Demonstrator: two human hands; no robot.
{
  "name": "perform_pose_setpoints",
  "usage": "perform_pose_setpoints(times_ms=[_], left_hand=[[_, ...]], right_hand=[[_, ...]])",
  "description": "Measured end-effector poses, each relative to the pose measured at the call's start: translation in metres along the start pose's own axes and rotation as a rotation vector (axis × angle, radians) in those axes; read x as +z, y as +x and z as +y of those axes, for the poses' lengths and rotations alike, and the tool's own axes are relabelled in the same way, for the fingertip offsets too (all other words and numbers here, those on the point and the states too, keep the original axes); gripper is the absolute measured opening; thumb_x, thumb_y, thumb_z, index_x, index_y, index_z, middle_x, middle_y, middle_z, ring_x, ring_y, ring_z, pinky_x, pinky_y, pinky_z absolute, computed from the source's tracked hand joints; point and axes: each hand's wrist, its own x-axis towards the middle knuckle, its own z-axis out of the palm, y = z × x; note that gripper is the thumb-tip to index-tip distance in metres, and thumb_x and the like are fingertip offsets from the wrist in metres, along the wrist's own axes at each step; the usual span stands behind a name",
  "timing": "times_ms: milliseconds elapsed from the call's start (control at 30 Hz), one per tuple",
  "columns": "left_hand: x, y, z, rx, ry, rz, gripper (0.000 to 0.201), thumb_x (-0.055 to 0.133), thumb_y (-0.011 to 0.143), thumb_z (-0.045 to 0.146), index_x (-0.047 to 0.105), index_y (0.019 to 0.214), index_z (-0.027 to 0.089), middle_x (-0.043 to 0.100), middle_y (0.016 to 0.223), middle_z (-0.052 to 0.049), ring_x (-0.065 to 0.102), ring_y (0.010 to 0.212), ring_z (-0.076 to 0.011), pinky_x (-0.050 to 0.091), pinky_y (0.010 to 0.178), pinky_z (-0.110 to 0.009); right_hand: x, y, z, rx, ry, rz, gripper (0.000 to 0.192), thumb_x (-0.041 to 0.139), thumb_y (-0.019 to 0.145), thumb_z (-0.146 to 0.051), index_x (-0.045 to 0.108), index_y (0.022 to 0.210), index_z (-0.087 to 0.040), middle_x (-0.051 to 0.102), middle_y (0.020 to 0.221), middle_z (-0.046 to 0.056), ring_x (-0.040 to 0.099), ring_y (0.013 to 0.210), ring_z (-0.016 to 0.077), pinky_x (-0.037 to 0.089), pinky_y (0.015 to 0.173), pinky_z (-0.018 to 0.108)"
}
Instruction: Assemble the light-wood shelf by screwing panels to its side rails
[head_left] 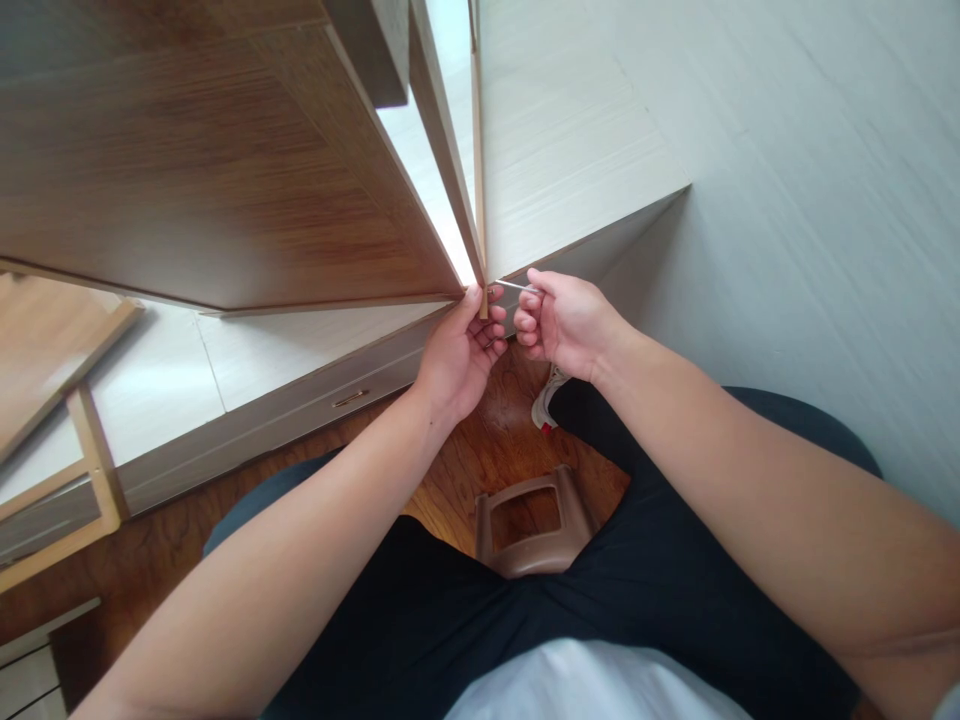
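Note:
My left hand [461, 350] pinches the bottom corner of a wooden cabinet door [225, 170], fingers curled around its lower edge. Beside it, my right hand [559, 322] grips a thin metal tool [514, 287], like a hex key, whose tip points left into the door's bottom edge by the hinge side. The two hands almost touch. A pale wood-grain cabinet side panel [562, 130] rises just behind the right hand.
I sit on a brown plastic stool [529, 530] over a wooden floor [495, 450]. A white cabinet base with a drawer handle [350, 398] runs along the left. A wooden frame [90, 450] leans at far left. A white wall [810, 200] stands on the right.

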Motion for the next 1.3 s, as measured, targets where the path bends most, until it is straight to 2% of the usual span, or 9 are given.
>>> perform_pose_setpoints(times_ms=[167,400,667,933,1100,1300], left_hand=[[0.000,0.000,0.001,-0.007,0.002,0.003,0.027,0.077,0.094,0.045,0.076,0.094,0.018,0.066,0.072,0.003,0.060,0.063,-0.0066,0.047,0.062,-0.019],[0.003,-0.001,0.002,-0.001,0.004,0.023,0.027,0.078,0.094,0.044,0.073,0.087,0.018,0.066,0.073,0.003,0.057,0.060,-0.0056,0.044,0.059,-0.018],[0.004,-0.003,0.003,-0.001,-0.002,0.029,0.026,0.078,0.094,0.042,0.073,0.087,0.018,0.065,0.072,0.003,0.056,0.059,-0.0050,0.044,0.058,-0.017],[0.005,-0.003,0.002,-0.001,-0.006,0.035,0.027,0.078,0.094,0.042,0.073,0.085,0.018,0.066,0.072,0.003,0.056,0.058,-0.0048,0.044,0.057,-0.017],[0.007,-0.004,0.003,-0.004,0.005,0.029,0.026,0.078,0.094,0.043,0.074,0.087,0.019,0.066,0.071,0.003,0.057,0.059,-0.0051,0.044,0.058,-0.017],[0.006,-0.003,0.002,-0.005,-0.016,0.030,0.029,0.079,0.093,0.044,0.071,0.085,0.018,0.066,0.071,0.003,0.057,0.059,-0.0047,0.045,0.057,-0.017]], right_hand=[[0.001,0.000,0.002,-0.112,-0.147,0.106,0.048,0.049,0.107,-0.042,0.040,0.064,-0.023,0.049,0.055,-0.002,0.044,0.045,0.0111,0.032,0.046,0.025],[-0.004,0.004,0.000,-0.464,-0.804,0.120,0.049,0.060,0.105,-0.032,0.054,0.059,-0.020,0.058,0.054,0.001,0.048,0.051,0.0112,0.033,0.056,0.027],[-0.014,0.002,-0.015,-0.619,-1.218,0.147,0.028,0.061,0.093,-0.011,0.066,0.067,-0.019,0.064,0.064,0.001,0.049,0.063,0.0155,0.032,0.068,0.032],[-0.013,-0.004,-0.020,-0.658,-1.362,0.051,0.022,0.057,0.095,-0.012,0.075,0.086,-0.021,0.063,0.066,0.001,0.051,0.067,0.0179,0.031,0.069,0.032],[-0.016,-0.002,-0.019,-0.660,-1.415,0.062,0.023,0.061,0.098,-0.019,0.067,0.076,-0.021,0.059,0.066,0.003,0.049,0.068,0.0185,0.029,0.067,0.033],[-0.007,-0.005,-0.019,-0.668,-1.315,0.080,0.027,0.059,0.103,-0.023,0.066,0.076,-0.021,0.060,0.068,0.003,0.052,0.071,0.0189,0.031,0.070,0.033]])
